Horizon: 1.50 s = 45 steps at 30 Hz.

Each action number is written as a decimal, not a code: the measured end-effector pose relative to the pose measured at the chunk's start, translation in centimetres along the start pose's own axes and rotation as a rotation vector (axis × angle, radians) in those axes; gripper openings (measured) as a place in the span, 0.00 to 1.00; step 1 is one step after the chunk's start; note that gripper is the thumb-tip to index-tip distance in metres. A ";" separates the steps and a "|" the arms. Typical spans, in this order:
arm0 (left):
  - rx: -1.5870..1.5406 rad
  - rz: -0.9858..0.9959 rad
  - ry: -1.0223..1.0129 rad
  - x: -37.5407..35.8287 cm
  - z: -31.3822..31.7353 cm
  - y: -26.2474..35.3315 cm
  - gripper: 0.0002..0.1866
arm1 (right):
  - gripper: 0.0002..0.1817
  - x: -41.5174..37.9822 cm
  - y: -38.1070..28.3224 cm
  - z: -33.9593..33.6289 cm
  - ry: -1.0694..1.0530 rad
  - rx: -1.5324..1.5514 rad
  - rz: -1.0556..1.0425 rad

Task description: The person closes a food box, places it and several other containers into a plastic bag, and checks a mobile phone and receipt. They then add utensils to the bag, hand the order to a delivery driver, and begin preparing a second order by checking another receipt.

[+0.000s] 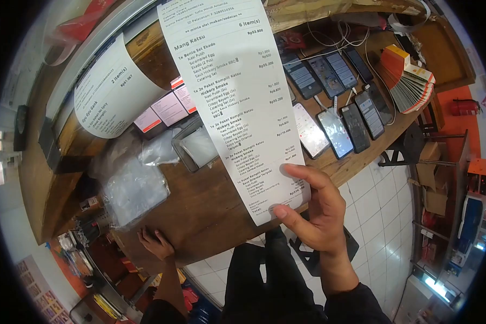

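A long printed receipt (229, 108) stretches down the middle of the head view, its top end cut off by the frame. At its lower right edge, my right hand (321, 210) grips it, with thumb and index finger curved apart over the printed side. The remaining fingers are mostly hidden. My left hand (157, 245) lies on the front edge of the wooden table (194, 216), fingers apart and holding nothing. Near it are clear plastic bags (132, 197). A second receipt (110, 89) hangs curled at the upper left.
Several phones (340, 127) with white cables lie on the table's right side, beside a fan of orange-and-white booklets (407, 81). Behind the long receipt sit a grey tray (186, 156) and pink-and-white boxes (167, 110). A black stool (399, 151) stands at the right.
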<state>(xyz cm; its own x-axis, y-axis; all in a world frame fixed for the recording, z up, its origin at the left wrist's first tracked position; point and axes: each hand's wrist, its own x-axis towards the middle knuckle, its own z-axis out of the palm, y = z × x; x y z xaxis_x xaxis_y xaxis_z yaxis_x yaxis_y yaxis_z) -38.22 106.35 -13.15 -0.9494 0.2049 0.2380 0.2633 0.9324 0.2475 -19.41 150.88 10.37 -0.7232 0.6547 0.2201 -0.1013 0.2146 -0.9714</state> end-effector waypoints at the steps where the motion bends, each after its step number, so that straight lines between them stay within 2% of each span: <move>1: 0.001 -0.005 0.001 0.0 0.0 0.0 0.31 | 0.29 -0.1 -0.1 0.0 0.000 0.003 0.008; 45: -0.027 -0.019 0.007 -0.3 -0.1 -0.4 0.29 | 0.25 -2.1 -0.8 0.2 0.086 0.031 0.099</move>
<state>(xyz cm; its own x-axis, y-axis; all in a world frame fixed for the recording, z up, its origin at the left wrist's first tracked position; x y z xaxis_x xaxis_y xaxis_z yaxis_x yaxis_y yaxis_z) -38.01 105.91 -13.20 -0.9530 0.1855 0.2397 0.2502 0.9277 0.2770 -17.97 149.21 10.64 -0.6692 0.7318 0.1288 -0.0545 0.1246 -0.9907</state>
